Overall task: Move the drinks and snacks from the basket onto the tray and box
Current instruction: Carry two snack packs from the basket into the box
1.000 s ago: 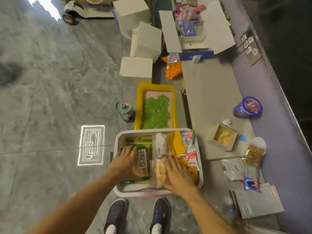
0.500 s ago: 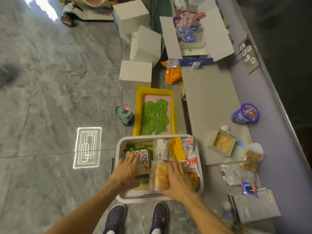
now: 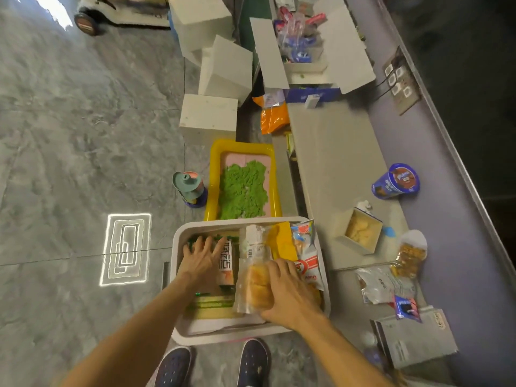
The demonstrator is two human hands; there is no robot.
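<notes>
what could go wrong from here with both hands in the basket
The right hand grips the soft bread bag; a hard squeeze may crush it. The basket is tightly packed, so lifting the bag might drag the red-and-white packet beside it over the rim.

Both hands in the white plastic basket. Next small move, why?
Probably lift the clear plastic bag of bread up: the right hand seems to clasp it, it lies on top of the other packets in the white plastic basket, and the left hand only rests flat beside it.
</notes>
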